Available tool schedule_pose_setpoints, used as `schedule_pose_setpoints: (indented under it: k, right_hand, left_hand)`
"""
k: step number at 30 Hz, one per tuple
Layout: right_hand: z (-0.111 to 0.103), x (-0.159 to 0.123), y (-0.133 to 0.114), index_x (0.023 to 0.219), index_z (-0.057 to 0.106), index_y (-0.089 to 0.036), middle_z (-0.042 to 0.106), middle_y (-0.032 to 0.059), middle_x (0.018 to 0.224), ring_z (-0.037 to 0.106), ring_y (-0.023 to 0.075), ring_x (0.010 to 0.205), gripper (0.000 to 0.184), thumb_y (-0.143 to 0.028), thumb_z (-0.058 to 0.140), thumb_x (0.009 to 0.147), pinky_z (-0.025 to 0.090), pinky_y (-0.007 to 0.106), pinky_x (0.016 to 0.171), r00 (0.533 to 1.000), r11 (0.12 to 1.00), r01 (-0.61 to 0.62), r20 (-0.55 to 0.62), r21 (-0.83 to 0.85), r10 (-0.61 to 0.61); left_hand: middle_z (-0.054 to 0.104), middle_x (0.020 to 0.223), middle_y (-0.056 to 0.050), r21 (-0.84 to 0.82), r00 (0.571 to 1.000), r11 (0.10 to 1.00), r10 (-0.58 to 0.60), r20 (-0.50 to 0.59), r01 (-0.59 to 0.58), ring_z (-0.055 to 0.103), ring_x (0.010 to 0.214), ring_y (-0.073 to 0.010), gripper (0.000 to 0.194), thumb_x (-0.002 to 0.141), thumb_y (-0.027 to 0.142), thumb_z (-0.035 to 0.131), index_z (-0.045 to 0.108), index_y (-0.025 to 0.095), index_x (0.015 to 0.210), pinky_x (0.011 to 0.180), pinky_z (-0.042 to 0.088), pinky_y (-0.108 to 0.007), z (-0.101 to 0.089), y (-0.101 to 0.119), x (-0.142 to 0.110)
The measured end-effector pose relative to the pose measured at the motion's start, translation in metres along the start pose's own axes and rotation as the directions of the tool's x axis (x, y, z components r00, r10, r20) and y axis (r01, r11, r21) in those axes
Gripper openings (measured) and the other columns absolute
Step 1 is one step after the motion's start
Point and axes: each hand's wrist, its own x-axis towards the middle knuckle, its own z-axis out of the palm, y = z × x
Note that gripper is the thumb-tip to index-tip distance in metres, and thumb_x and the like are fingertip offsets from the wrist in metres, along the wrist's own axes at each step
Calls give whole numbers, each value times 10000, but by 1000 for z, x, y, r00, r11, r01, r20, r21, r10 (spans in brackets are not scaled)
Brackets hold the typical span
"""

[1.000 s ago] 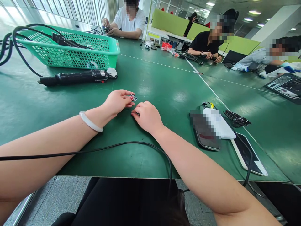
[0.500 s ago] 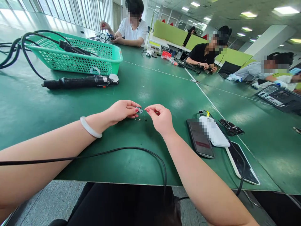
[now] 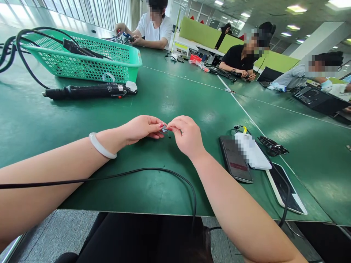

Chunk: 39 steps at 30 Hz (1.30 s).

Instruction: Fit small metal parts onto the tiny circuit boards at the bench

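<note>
My left hand (image 3: 146, 128), with a white bangle (image 3: 102, 146) on the wrist, is closed in a pinch on a small silvery metal piece (image 3: 164, 128). Thumb and fingertips cover part of that piece, so its kind is unclear. From the other side my right hand (image 3: 188, 137) pinches at the piece's right edge, thumb against forefinger. What lies between those fingertips is too small to make out. A tiny dark speck (image 3: 169, 137) rests on the green table (image 3: 131, 153) just below the fingertips.
A black electric screwdriver (image 3: 87, 91) lies before a green basket (image 3: 90, 69) with cables. A black cable (image 3: 142, 169) crosses in front of me. On the right are a dark phone (image 3: 236, 160), a white device (image 3: 253, 151) and a black-and-white slab (image 3: 287, 188). Co-workers sit across the table.
My right hand has come left to meet the metal piece in my left hand. The small pale-rimmed rectangle that lay below my left hand no longer shows. The camera view has shifted slightly.
</note>
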Motion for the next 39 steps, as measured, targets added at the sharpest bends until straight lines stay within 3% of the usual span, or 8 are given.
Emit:
schedule_pose_setpoints:
  k: [5, 11, 15, 19, 25, 31, 36, 39]
  right_hand:
    - [-1, -1, -1, 801, 691, -245, 652, 9, 863, 563, 146, 862, 231, -193, 487, 898, 447, 303, 809, 1000, 1000, -6, -3, 17, 6]
    - [-1, -2, -3, 820, 706, -250, 659, 0, 854, 597, 130, 821, 200, -189, 523, 875, 476, 281, 744, 992, 973, -114, -32, 201, 123]
    - [-3, -1, -1, 843, 708, -237, 671, 4, 848, 601, 131, 801, 195, -176, 524, 862, 472, 277, 713, 986, 962, -142, -54, 233, 158]
    - [-4, -1, 5, 832, 714, -228, 678, 12, 844, 596, 137, 758, 177, -177, 544, 834, 467, 290, 693, 970, 956, -237, -14, 172, 243]
    - [-2, -4, 14, 820, 730, -223, 666, 18, 811, 571, 141, 701, 107, -207, 655, 745, 449, 302, 661, 913, 931, -359, 185, -63, 364]
    - [1, -4, 11, 726, 714, -217, 658, 15, 785, 571, 142, 711, 122, -168, 611, 770, 429, 295, 651, 916, 946, -298, 241, -130, 322]
    - [-3, -2, 0, 772, 685, -203, 658, 13, 823, 573, 143, 768, 125, -170, 572, 816, 444, 291, 717, 981, 982, -179, 59, -58, 183]
    - [-2, -2, -5, 791, 675, -200, 650, 28, 834, 562, 161, 808, 138, -183, 549, 842, 442, 302, 730, 995, 989, -100, -7, -110, 100]
  left_hand:
    - [694, 783, -71, -49, 999, 998, -24, 28, 26, 649, 710, -136, 138, 731, 261, 712, 702, 129, 771, 684, 510, -262, 0, 0, 1]
    - [685, 761, -54, -70, 998, 996, -50, 41, 53, 642, 704, -123, 93, 743, 219, 698, 698, 131, 771, 697, 511, -259, 1, 1, 0]
    - [686, 765, -56, -93, 998, 994, -58, 29, 60, 641, 691, -120, 83, 758, 189, 686, 693, 125, 811, 675, 516, -249, 1, 2, 0]
    - [680, 786, -53, -211, 997, 976, -65, -46, 54, 618, 651, -84, 74, 815, 126, 608, 680, 115, 834, 681, 515, -219, -2, 0, 4]
    - [675, 818, -63, -271, 982, 962, -77, -171, 28, 603, 650, -77, 47, 806, 100, 609, 655, 111, 806, 669, 505, -213, -8, -4, 10]
    - [678, 878, -76, -260, 986, 965, -66, -155, 24, 625, 679, -95, 46, 771, 119, 656, 633, 117, 811, 727, 511, -261, -7, -4, 10]
    - [661, 820, -44, -254, 992, 966, -71, -105, 43, 640, 693, -95, 62, 764, 102, 653, 613, 118, 810, 747, 497, -259, -7, -4, 9]
    - [648, 761, -25, -227, 994, 973, -67, -89, 45, 636, 702, -95, 98, 738, 134, 691, 615, 120, 798, 766, 491, -263, -5, -4, 8]
